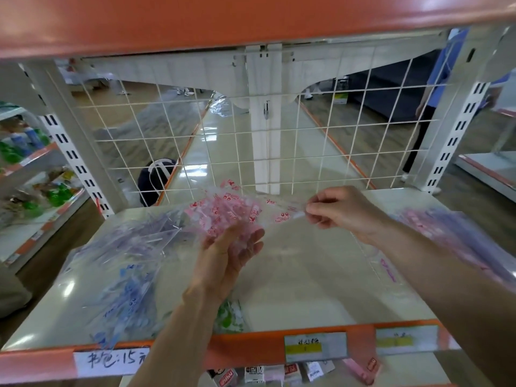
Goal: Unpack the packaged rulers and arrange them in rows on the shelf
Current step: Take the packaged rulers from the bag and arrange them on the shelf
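Over the middle of the shelf (293, 275), left hand (229, 255) holds the pink ruler pack (223, 210), right hand (340, 210) pinches the end of one ruler (282, 212); I judge: pull straight along its length, slowly, left grip firm, so nothing spills.

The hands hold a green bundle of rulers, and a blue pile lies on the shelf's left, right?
Not green: the head view shows the bundle of rulers is pink with red prints. The left hand and right hand hold it, and the blue pile lies on the left of the shelf.
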